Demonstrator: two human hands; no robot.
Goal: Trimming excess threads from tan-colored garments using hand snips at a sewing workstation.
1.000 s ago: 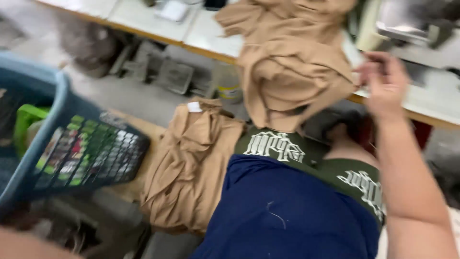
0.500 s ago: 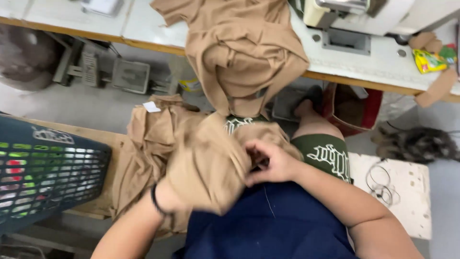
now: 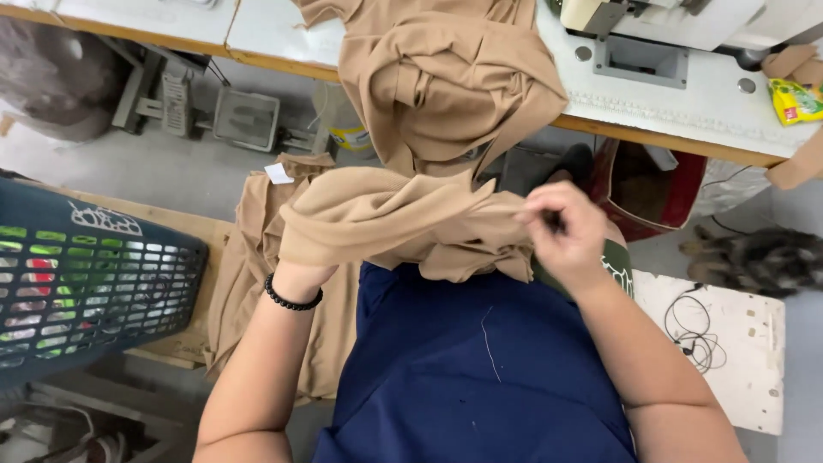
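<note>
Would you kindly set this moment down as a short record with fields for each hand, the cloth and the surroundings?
left hand: hidden under the tan cloth, holding it up; black bead bracelet on the wrist
right hand: pinching the cloth's right edge, grip shut
cloth: bunched, stretched between both hands above the lap
more cloth: pile hanging off the table; another heap by the left knee
basket: dark plastic, at far left
machine: sewing machine on the table
</note>
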